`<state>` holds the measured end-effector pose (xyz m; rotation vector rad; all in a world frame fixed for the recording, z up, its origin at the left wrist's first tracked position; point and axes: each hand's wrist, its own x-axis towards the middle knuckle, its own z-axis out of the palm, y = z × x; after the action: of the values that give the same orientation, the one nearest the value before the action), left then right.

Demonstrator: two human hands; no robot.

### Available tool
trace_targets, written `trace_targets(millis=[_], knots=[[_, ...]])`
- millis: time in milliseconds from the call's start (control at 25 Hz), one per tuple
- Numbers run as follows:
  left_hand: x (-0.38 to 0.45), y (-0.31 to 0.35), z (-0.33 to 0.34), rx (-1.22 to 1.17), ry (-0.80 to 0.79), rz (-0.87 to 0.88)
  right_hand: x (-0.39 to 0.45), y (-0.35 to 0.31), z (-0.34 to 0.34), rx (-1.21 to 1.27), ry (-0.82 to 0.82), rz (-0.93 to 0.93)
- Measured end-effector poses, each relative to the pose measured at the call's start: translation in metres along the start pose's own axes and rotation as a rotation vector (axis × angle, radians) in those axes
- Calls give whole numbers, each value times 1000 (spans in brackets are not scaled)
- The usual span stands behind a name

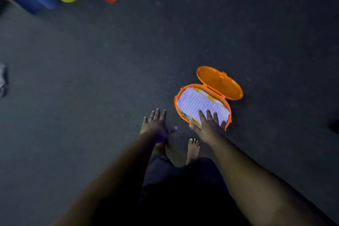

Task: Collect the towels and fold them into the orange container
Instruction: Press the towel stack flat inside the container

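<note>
Towels (200, 102) already folded inside the orange container (180, 97), white ribbed one on top, yellow-patterned cloth peeking out along the far and near rims. Container down on the dark floor (110, 79), right of the middle, well clear of every edge in view, with hinged lid (219, 82) thrown back and lying flat behind it. Right hand (209, 124) spread flat, fingers straight, resting on the near end of the top towel, gripping nothing. Left hand (156, 124) open too, fingers splayed, hovering over bare floor just left of the container, empty. Bare foot (192, 149) planted just short of the container. Packing seemingly close to done: stack filling the box to the rim. Left to do, probably: a pale crumpled cloth (2, 79) at the floor's left edge, possibly another towel, too blurred to say, and closing the lid.
</note>
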<state>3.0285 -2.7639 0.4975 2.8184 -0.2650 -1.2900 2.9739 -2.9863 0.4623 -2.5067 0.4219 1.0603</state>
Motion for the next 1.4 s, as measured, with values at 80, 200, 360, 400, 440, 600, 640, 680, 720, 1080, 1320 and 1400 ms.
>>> trace_targets(millis=[80, 200, 360, 400, 440, 600, 640, 680, 720, 1080, 1320, 1400], knots=[[-52, -29, -1, -58, 60, -63, -29, -37, -12, -89, -15, -95], [-111, -76, 3, -135, 119, -156, -58, -97, -18, -267, -30, -245], [-179, -154, 19, -314, 239, -311, -90, -201, -7, -459, 15, -447], [-196, -176, 25, -349, 266, -349, -99, -228, 0, -505, 22, -495], [-209, -197, 30, -381, 291, -382, -105, -252, 7, -536, 25, -530], [-264, -294, 47, -495, 374, -494, -143, -364, 47, -613, 59, -670], [-277, -320, 50, -510, 399, -513, -152, -394, 59, -620, 69, -705], [-290, -346, 51, -515, 424, -530, -161, -423, 70, -626, 81, -735], [-302, -371, 52, -518, 450, -546, -168, -451, 81, -630, 97, -763], [-360, -561, 29, -551, 574, -681, -202, -662, 134, -658, 106, -934], [-328, -677, -19, -599, 597, -755, -156, -807, 138, -707, 116, -1009], [-321, -712, -37, -615, 582, -784, -142, -853, 139, -716, 94, -1030]])
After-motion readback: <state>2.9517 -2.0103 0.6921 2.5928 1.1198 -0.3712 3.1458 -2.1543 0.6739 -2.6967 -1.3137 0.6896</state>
